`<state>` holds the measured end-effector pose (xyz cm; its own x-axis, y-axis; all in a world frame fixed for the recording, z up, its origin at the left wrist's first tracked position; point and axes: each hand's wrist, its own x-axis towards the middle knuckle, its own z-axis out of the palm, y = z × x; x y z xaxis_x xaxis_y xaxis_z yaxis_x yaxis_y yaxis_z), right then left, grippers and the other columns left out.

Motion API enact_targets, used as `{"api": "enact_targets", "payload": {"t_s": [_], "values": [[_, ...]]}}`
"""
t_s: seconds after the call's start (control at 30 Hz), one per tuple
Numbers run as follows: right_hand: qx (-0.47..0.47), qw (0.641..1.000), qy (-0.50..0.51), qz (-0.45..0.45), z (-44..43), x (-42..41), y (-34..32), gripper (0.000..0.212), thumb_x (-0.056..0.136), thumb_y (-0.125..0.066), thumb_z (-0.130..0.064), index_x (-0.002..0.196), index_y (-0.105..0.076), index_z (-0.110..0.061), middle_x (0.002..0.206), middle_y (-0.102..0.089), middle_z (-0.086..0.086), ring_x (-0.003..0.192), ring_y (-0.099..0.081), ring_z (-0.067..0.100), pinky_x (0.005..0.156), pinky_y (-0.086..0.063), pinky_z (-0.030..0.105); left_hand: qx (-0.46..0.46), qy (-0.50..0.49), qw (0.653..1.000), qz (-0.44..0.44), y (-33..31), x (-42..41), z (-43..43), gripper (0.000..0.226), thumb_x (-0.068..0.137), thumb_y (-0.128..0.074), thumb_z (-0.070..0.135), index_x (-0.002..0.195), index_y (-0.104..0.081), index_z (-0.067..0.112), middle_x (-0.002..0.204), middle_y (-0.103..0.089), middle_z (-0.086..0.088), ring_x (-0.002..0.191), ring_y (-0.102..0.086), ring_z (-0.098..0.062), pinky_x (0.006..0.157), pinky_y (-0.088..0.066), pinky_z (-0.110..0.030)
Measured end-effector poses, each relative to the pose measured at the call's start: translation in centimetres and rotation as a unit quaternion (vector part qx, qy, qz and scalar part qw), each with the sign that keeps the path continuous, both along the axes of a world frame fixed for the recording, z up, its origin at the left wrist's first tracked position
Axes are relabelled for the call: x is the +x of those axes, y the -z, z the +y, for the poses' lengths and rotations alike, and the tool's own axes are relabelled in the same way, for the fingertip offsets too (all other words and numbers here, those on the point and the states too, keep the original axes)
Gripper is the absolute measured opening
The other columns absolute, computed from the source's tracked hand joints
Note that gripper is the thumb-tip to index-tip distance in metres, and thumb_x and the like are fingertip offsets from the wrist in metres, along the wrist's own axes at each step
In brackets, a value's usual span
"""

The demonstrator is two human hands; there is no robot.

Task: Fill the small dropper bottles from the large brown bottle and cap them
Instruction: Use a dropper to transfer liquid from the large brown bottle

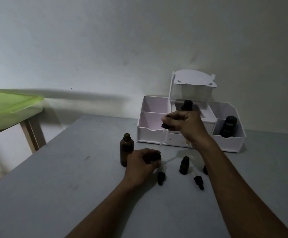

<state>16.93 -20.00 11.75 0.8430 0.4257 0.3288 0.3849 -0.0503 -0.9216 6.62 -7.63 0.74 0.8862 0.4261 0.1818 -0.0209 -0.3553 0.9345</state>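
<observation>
The large brown bottle (126, 149) stands uncapped on the grey table (71, 186). Right of it, my left hand (142, 163) grips a small dropper bottle (157, 156), mostly hidden by the fingers. My right hand (185, 125) holds a dropper (163, 134) by its black bulb above, its clear glass tube pointing down at that bottle's mouth. Another small brown bottle (184, 165) stands open to the right. A third small bottle (205, 169) peeks out behind my right forearm. Two black dropper caps (161, 178) (199, 182) lie on the table in front.
A white organiser (191, 127) stands at the back against the wall, holding a black "Kahf" tube (228, 126) on the right and a dark bottle (187, 105) in the middle. A green-lidded container (11, 105) rests on a wooden stand at the left.
</observation>
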Motion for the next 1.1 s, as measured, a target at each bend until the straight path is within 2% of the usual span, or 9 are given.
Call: {"api": "enact_targets", "payload": {"t_s": [0.13, 0.23, 0.37, 0.6, 0.77, 0.9, 0.97, 1.03, 1.1], "values": [[-0.01, 1.0, 0.003, -0.01, 0.2, 0.0, 0.1, 0.008, 0.08, -0.079, -0.013, 0.086, -0.077, -0.009, 0.08, -0.077, 0.009, 0.077, -0.076, 0.022, 0.088, -0.059, 0.049, -0.021, 0.002, 1.0, 0.004, 0.0, 0.0, -0.2, 0.03, 0.083, -0.075, 0.009, 0.112, -0.071, 0.019, 0.107, -0.069, 0.011, 0.095, -0.064, -0.001, 0.077, -0.049, -0.01], [-0.004, 1.0, 0.008, -0.015, 0.1, 0.0, 0.2, 0.01, 0.079, -0.08, -0.011, 0.086, -0.077, -0.004, 0.079, -0.077, 0.011, 0.075, -0.076, 0.024, 0.086, -0.06, 0.047, -0.021, 0.002, 1.0, 0.004, 0.0, 0.0, 0.0, 0.029, 0.083, -0.076, 0.01, 0.11, -0.071, 0.019, 0.102, -0.069, 0.014, 0.092, -0.064, 0.003, 0.087, -0.051, -0.016], [0.008, 0.999, 0.02, -0.028, 0.2, 0.1, 0.2, 0.012, 0.078, -0.08, -0.007, 0.084, -0.075, 0.002, 0.076, -0.076, 0.012, 0.07, -0.076, 0.023, 0.079, -0.062, 0.04, -0.02, 0.0, 1.0, 0.002, 0.1, 0.1, 0.0, 0.03, 0.083, -0.075, 0.01, 0.112, -0.071, 0.017, 0.1, -0.068, 0.015, 0.09, -0.063, 0.005, 0.072, -0.048, -0.006], [-0.002, 0.997, 0.028, -0.065, 0.4, 0.2, 0.4, 0.006, 0.08, -0.079, -0.009, 0.076, -0.074, -0.008, 0.069, -0.075, 0.001, 0.067, -0.075, 0.016, 0.069, -0.06, 0.024, -0.023, -0.004, 1.0, 0.007, 0.1, 0.0, -0.2, 0.031, 0.084, -0.075, 0.01, 0.113, -0.07, 0.017, 0.097, -0.066, 0.018, 0.087, -0.061, 0.006, 0.066, -0.047, -0.004], [0.001, 0.998, 0.031, -0.054, 0.3, 0.3, 0.5, 0.007, 0.08, -0.079, -0.01, 0.079, -0.075, -0.004, 0.072, -0.076, 0.005, 0.069, -0.076, 0.018, 0.076, -0.062, 0.038, -0.019, -0.006, 1.0, 0.004, 0.0, -0.1, -0.4, 0.031, 0.084, -0.075, 0.009, 0.114, -0.07, 0.016, 0.1, -0.067, 0.015, 0.089, -0.062, 0.002, 0.068, -0.047, -0.003], [-0.01, 0.999, 0.019, -0.044, 0.0, -0.3, 0.2, 0.007, 0.08, -0.08, -0.014, 0.082, -0.077, -0.009, 0.075, -0.077, 0.006, 0.074, -0.076, 0.021, 0.084, -0.06, 0.045, -0.005, -0.007, 1.0, 0.003, 0.2, -0.3, -0.4, 0.033, 0.084, -0.075, 0.01, 0.117, -0.069, 0.016, 0.107, -0.068, 0.011, 0.094, -0.061, 0.001, 0.089, -0.05, -0.014], [0.002, 0.998, 0.02, -0.06, -0.2, -0.6, -0.4, 0.007, 0.08, -0.08, -0.015, 0.083, -0.078, -0.01, 0.076, -0.077, 0.005, 0.075, -0.076, 0.022, 0.084, -0.06, 0.046, 0.002, -0.011, 1.0, -0.003, 0.2, -0.3, -0.5, 0.039, 0.084, -0.075, 0.011, 0.121, -0.066, 0.015, 0.117, -0.068, 0.006, 0.094, -0.059, 0.002, 0.077, -0.047, -0.003], [0.029, 0.996, 0.027, -0.078, -0.3, -1.1, -1.2, 0.005, 0.08, -0.079, -0.015, 0.084, -0.078, -0.011, 0.076, -0.077, 0.004, 0.074, -0.076, 0.021, 0.083, -0.061, 0.043, 0.017, -0.014, 1.0, -0.006, 0.2, -0.4, -0.4, 0.046, 0.084, -0.076, 0.015, 0.128, -0.062, 0.017, 0.124, -0.064, 0.004, 0.093, -0.057, 0.003, 0.067, -0.046, -0.002], [0.071, 0.993, 0.038, -0.09, -0.5, -1.6, -2.0, 0.003, 0.081, -0.079, -0.013, 0.084, -0.078, -0.013, 0.076, -0.077, 0.004, 0.074, -0.076, 0.021, 0.08, -0.061, 0.039, 0.068, -0.02, 0.998, -0.003, 0.1, -1.1, -0.2, 0.051, 0.085, -0.075, 0.022, 0.132, -0.058, 0.02, 0.129, -0.06, 0.004, 0.099, -0.055, 0.001, 0.073, -0.046, -0.007]]}}
